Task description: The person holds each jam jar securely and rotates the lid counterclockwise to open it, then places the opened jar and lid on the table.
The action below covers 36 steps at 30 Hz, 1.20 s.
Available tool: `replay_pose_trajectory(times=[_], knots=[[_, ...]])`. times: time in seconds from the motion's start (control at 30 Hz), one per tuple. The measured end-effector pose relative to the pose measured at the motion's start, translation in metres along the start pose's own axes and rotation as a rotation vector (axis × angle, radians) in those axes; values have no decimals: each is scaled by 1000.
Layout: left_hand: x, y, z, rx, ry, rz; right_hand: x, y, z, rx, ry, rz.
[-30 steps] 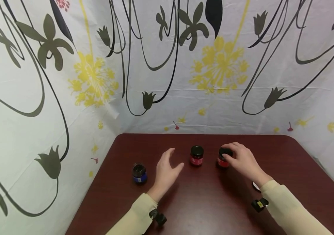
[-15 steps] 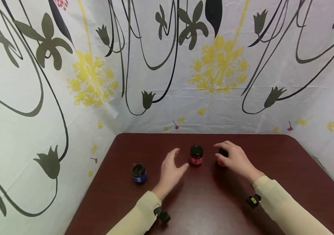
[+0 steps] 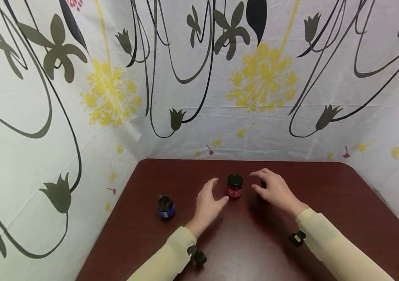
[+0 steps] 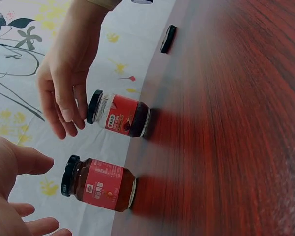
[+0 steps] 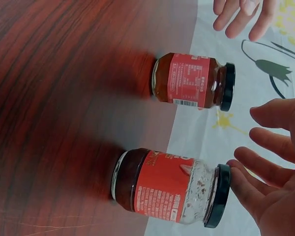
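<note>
A lidded jar with a pink-red label (image 3: 234,187) stands upright between my two hands. My left hand (image 3: 208,207) is at its near left, fingers spread in a loose curve, apart from the jar in the left wrist view. My right hand (image 3: 273,191) hovers to its right with fingers bent loosely and holding nothing. That hand mostly hides a second lidded jar (image 3: 263,183) in the head view. In the right wrist view this second jar, with a red label (image 5: 162,187), is partly filled, and my fingers lie close by its black lid; I cannot tell whether they touch.
A jar with a blue label (image 3: 165,207) stands at the left of the dark red-brown table (image 3: 248,249); no lid shows on it. A loose black lid (image 4: 168,39) lies on the table in the left wrist view. Patterned cloth (image 3: 199,89) hangs behind.
My right hand has moved left from the red-label jar towards the pink-red-label jar. My left hand has shifted right towards that same jar. The jars have stayed in place.
</note>
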<state>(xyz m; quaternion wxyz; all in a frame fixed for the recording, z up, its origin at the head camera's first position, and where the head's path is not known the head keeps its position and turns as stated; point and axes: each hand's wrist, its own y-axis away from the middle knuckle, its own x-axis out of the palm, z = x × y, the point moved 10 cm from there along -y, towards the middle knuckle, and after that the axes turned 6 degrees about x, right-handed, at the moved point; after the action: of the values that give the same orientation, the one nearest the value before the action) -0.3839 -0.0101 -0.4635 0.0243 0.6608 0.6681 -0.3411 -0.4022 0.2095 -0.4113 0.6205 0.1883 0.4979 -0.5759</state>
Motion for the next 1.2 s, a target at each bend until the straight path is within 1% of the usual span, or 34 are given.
replay_pose_trajectory(times=[0.17,0.3,0.47,0.7,0.9,1.07,1.2], knots=[[3,-1,0,-4,-3,-2,3,-3,7,-16,10,5],[6,-4,1,-16,-4,2,9,-5,12,0,17,38],[11,-9,3,-11,-11,14,15,-7,16,24,36,71],[19,-14,10,-26,-38,27,25,-14,14,52,72,98],[28,-20,15,-13,-58,34,33,-21,8,84,75,140],[33,-24,18,-7,-68,30,36,-24,9,100,57,170],[35,-25,21,-21,-72,38,40,-25,10,106,26,190]])
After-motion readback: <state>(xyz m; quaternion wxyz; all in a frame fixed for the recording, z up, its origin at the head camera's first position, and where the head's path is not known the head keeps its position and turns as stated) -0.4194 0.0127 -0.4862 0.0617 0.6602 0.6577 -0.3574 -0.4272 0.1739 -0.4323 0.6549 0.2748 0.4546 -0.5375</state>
